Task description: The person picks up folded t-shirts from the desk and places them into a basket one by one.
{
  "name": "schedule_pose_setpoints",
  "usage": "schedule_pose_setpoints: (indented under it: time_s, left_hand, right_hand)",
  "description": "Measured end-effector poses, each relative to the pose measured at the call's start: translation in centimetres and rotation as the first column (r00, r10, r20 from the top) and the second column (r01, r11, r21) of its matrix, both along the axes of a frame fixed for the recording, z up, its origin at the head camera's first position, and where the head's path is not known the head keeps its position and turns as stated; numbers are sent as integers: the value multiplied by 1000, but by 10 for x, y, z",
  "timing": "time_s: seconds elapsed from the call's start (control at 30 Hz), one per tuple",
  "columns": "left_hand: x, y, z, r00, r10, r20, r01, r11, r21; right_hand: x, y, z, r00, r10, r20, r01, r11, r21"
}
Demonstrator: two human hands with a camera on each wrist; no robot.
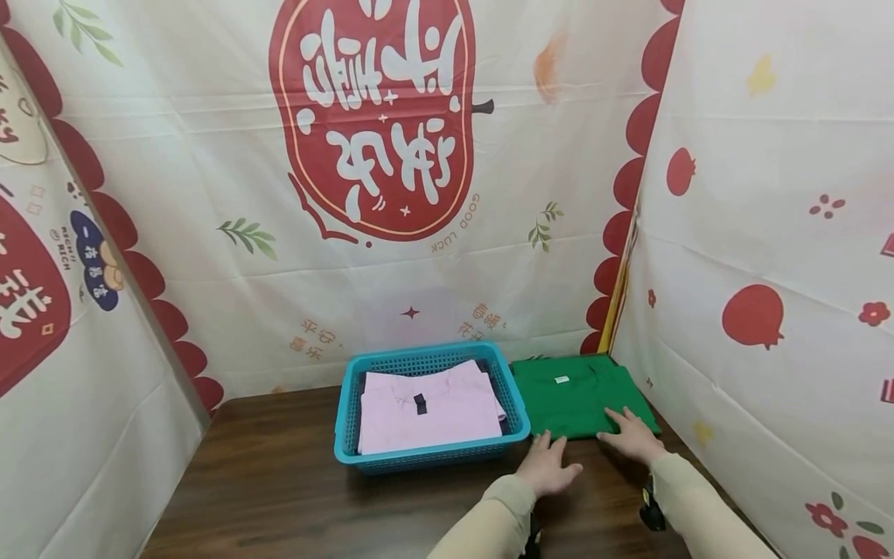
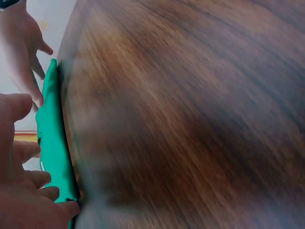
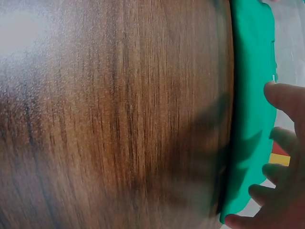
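A folded green shirt (image 1: pixel 569 396) with a small white label lies on the table at the back right, beside the basket. My left hand (image 1: pixel 548 466), fingers spread, is at the shirt's near left corner, close to the basket. Over the near right part of the shirt is my right hand (image 1: pixel 634 439), its fingers also extended and apart. Neither hand grips anything. In the right wrist view the right hand's fingers (image 3: pixel 281 138) stand beside the green cloth; whether they touch it I cannot tell. A folded pink shirt (image 1: pixel 454 419) with a black label lies in the blue basket (image 1: pixel 433 450).
Dark cloth shows under the pink shirt inside the basket. The brown wooden table (image 1: pixel 272 466) extends to the left and front. Printed white curtains (image 1: pixel 230 326) hang close behind the table and along both sides.
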State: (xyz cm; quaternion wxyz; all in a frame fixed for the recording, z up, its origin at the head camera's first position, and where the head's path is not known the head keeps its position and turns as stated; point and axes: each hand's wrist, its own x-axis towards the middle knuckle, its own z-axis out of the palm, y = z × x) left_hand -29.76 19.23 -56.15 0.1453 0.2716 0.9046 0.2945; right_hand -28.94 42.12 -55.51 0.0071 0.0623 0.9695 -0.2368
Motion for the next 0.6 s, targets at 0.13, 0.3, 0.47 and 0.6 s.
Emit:
schedule_pose_setpoints:
  time_s: [0.13,0.3,0.47,0.6]
  left_hand:
    - [-1,-4,-1,1000,4,11,-4,1000,-18]
    - [-3,-8,-2,999,9,34,-8,999,-38]
    - [-7,-10,-7,999,13,36,-11,998,-59]
    - [-10,-8,-10,1000,24,4,-23,997,-80]
  right_hand:
    - [-2,1,-3,1000,2,29,-2,1000,-7]
    - [-3,2,-6,999,12,49,-11,1000,-26]
    - [-1,3,-7,998,34,58,-32,999,-36]
    - [-1,5,-8,996,66,55,-63,997,-54]
